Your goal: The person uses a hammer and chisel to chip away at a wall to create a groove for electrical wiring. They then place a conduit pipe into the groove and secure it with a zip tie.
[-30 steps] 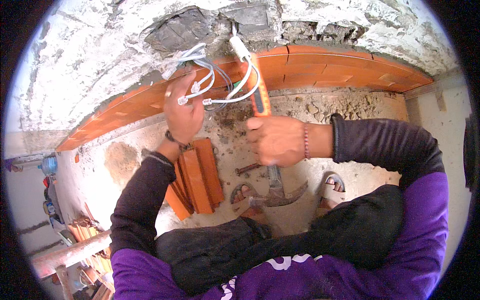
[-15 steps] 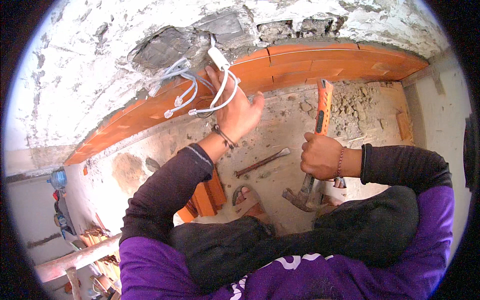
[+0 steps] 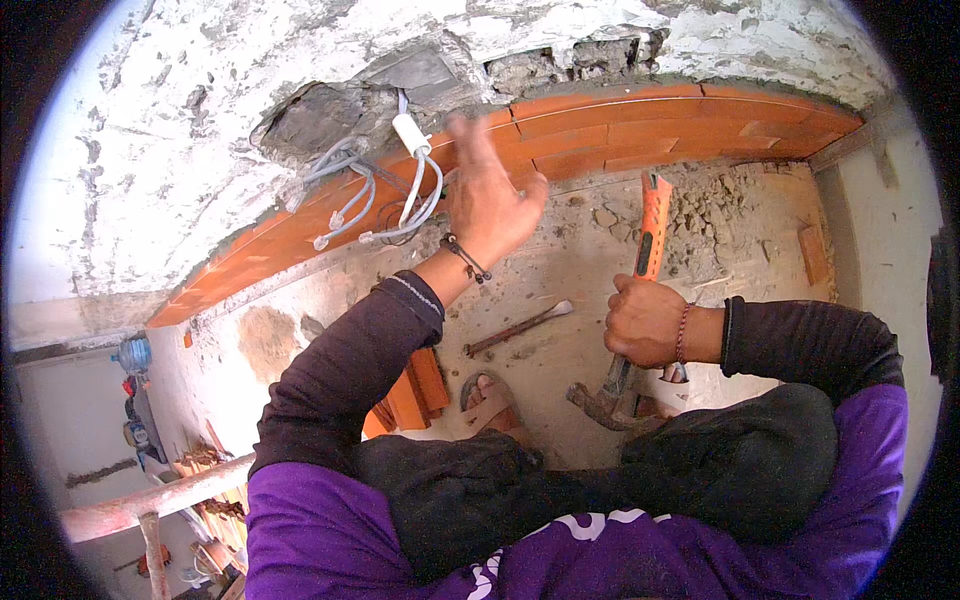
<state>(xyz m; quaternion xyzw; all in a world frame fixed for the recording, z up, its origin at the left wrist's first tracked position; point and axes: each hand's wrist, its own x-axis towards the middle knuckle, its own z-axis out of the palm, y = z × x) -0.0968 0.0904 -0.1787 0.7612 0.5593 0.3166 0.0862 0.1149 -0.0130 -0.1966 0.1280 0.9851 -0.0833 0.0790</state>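
Note:
My left hand (image 3: 492, 205) is open, its fingers stretched toward the row of orange bricks (image 3: 640, 125) at the foot of the rough wall. Whether its blurred fingertips touch the bricks I cannot tell. Just left of it hang grey and white cables (image 3: 362, 190) with clear plugs, coming out through a white sleeve (image 3: 410, 134). My right hand (image 3: 648, 320) is wrapped round a claw hammer (image 3: 655, 225) near its head. The orange grip points up and away, and the metal head hangs below my fist. A rusty flat chisel (image 3: 518, 328) lies on the floor between my hands.
Broken mortar rubble (image 3: 715, 215) lies at the far right beside a brick piece (image 3: 812, 255). Loose orange bricks (image 3: 412, 392) sit by my sandalled foot (image 3: 492, 402). A wooden bar (image 3: 160, 497) and a blue water bottle (image 3: 132, 354) are at left. The white wall (image 3: 230, 120) has broken hollows.
My left hand has moved right, away from the cables and along the bricks. The right hand keeps its hold on the hammer, nearly still. The view has shifted slightly.

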